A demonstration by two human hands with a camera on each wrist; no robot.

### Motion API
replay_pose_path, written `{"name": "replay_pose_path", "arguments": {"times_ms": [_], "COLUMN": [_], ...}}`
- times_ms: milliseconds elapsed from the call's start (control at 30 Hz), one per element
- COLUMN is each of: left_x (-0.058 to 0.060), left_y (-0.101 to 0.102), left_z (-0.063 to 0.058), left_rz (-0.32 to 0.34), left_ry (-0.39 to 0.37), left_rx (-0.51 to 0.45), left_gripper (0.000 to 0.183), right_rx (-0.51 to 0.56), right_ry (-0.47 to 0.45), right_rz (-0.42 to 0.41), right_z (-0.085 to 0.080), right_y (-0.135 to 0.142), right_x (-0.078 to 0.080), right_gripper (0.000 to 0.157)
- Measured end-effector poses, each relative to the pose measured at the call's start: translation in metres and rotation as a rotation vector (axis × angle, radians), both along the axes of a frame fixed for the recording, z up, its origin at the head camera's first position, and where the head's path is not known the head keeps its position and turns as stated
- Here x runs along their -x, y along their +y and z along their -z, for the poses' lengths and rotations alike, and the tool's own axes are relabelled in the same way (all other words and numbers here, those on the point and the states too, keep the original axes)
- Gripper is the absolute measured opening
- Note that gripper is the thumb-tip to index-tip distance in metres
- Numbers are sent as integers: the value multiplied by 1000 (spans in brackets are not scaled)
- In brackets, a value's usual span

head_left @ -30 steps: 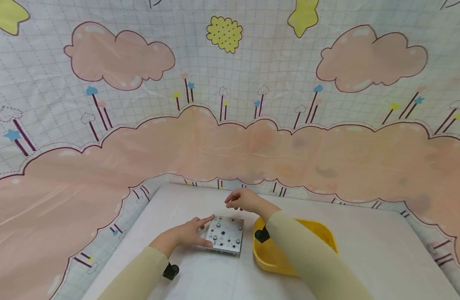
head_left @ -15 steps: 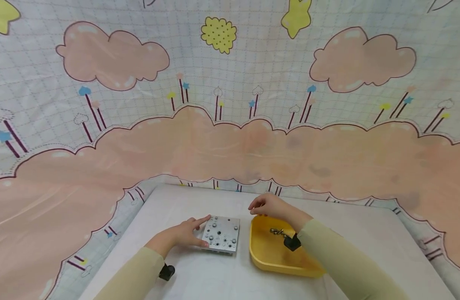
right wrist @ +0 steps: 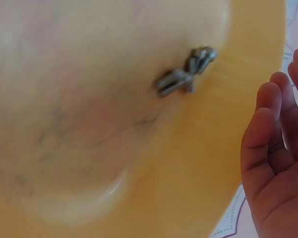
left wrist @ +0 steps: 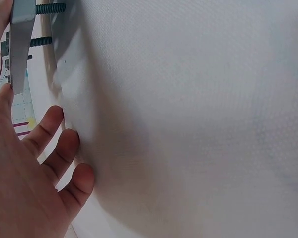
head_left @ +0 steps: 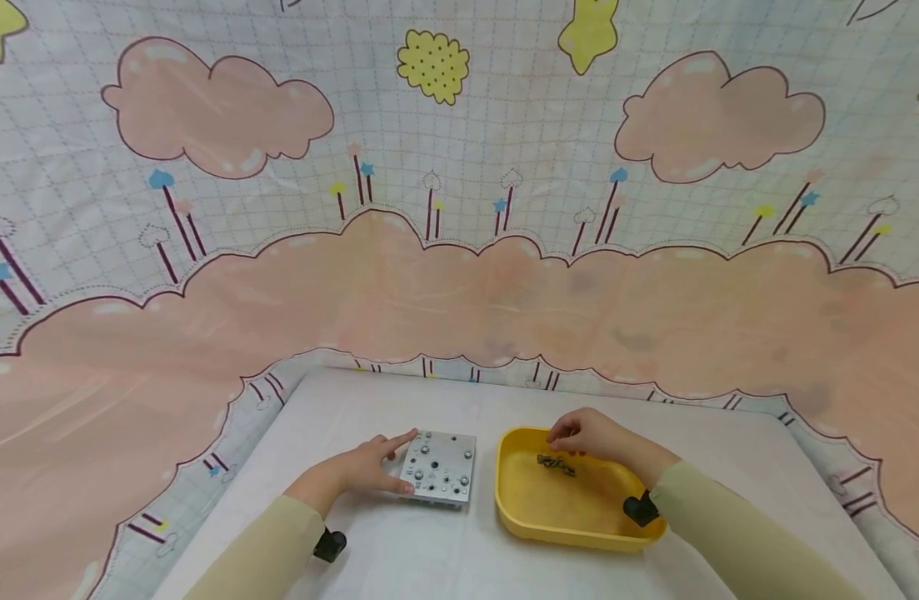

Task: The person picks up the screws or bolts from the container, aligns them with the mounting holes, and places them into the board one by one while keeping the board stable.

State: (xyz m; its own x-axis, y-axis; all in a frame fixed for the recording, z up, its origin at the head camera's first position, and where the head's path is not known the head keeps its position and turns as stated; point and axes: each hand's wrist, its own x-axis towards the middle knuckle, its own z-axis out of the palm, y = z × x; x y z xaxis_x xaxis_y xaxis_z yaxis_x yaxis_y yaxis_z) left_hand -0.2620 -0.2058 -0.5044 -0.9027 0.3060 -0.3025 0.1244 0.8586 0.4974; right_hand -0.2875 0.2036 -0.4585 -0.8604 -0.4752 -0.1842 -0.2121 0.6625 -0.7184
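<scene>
A square silver metal plate [head_left: 446,468] with several bolt heads and holes on top lies left of the tray. My left hand [head_left: 365,468] holds its left side, index fingertip at the far corner and thumb at the near one. Threaded bolt shanks [left wrist: 49,8] stick out from the plate's underside in the left wrist view, where the other fingers are loosely bent. My right hand [head_left: 596,435] hovers over the far side of a yellow tray [head_left: 564,537], fingers relaxed around nothing visible. A small pile of metal bolts [right wrist: 181,74] lies in the tray, just beside those fingers.
Both things rest on a white-covered table [head_left: 384,542]. A patterned cloth [head_left: 459,308] with clouds and stars hangs behind it and along its sides. A black wrist camera [head_left: 641,508] on the right arm overlaps the tray's right end.
My right hand has moved right and towards me, from beyond the plate to over the tray, and the bolts have come into view. My left hand has stayed on the plate.
</scene>
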Motion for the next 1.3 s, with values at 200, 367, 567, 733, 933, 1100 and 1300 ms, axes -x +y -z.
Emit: {"name": "replay_pose_path", "arguments": {"times_ms": [200, 367, 567, 733, 933, 1100, 1300], "left_x": [0, 0, -1, -2, -2, -1, -1], "left_y": [0, 0, 0, 1, 1, 0, 0], "left_z": [0, -2, -1, -1, -2, 0, -2], "left_rz": [-11, -10, -9, -8, -10, -8, 3], "left_ry": [-7, -1, -6, -4, -4, -1, 0], "left_rx": [3, 1, -8, -10, -5, -10, -22], "left_gripper": [103, 103, 102, 102, 102, 102, 102], "right_rx": [-76, -127, -247, -346, -394, -399, -423], "right_ry": [-1, -32, -11, 29, 68, 113, 162], "right_rz": [-4, -34, -43, -21, -58, -126, -187], "right_z": [2, 4, 8, 10, 15, 21, 22], "right_y": [7, 8, 6, 4, 2, 0, -2], "right_x": [-5, -11, -17, -17, -15, -13, -13], "right_gripper": [11, 6, 8, 9, 11, 14, 18]}}
